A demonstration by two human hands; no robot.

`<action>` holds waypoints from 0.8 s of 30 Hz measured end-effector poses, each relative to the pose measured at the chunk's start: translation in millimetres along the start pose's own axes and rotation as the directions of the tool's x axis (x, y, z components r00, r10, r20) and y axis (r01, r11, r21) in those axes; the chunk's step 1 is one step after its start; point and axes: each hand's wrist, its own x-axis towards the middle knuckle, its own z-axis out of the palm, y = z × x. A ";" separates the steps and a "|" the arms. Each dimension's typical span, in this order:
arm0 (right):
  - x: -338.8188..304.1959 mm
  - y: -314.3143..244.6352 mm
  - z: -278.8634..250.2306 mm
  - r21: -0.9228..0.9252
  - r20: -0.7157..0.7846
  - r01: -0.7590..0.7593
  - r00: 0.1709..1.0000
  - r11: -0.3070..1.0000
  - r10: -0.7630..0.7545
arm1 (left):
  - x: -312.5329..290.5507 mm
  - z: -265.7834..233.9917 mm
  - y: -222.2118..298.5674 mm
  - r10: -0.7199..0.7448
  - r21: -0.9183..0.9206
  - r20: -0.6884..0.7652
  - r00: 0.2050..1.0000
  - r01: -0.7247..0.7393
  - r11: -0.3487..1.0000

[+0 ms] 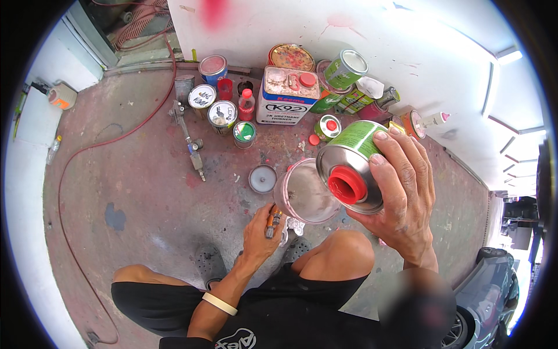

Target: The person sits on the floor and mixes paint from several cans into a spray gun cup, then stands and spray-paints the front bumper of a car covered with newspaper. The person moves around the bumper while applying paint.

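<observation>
My right hand [404, 192] is wrapped round a green and silver metal can [354, 157] with a red spout. The can is tilted over a translucent cup [308, 200], and its spout points toward me. I cannot make out any liquid leaving it. My left hand [261, 235] grips what looks like a spray gun [272, 223], of which an orange and metal end shows. The cup sits beside that hand, and where it joins the gun is hidden. On the floor just beyond lies a round grey lid [263, 178].
A large thinner tin [288, 102], a red-topped bottle [246, 104] and several paint cans [222, 116] stand ahead by the wall. Another spray gun [190, 142] lies at left. A red hose [72, 160] curves across the floor. A car [485, 296] is at lower right.
</observation>
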 end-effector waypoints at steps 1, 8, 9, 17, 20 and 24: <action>1.0 -1.1 1.3 0.003 -0.011 -0.007 1.000 1.000 0.007 | 0.2 0.3 -1.0 0.003 -0.003 -0.002 1.000 -0.003 1.000; 1.7 0.9 5.4 0.237 0.012 -0.170 0.985 0.956 0.173 | 0.0 -2.2 -20.0 -0.017 -0.010 0.051 0.999 0.018 1.000; -0.9 1.6 8.1 0.307 0.024 -0.215 0.976 0.927 0.218 | -2.0 -1.9 -21.9 -0.025 -0.028 0.052 0.998 0.026 0.999; -40.5 13.7 76.3 0.551 0.069 -0.473 0.847 0.688 0.527 | -5.8 -10.7 -39.8 -0.142 -0.160 0.030 0.989 0.145 0.976; -60.6 14.1 143.4 0.649 0.093 -0.516 0.783 0.560 0.614 | -5.7 -18.3 -62.2 -0.012 -0.128 -0.049 0.999 0.006 0.992; -103.3 4.6 254.8 0.665 0.292 -0.681 0.616 0.307 0.732 | -9.7 -24.0 -50.7 -0.106 -0.105 -0.093 0.990 0.096 0.990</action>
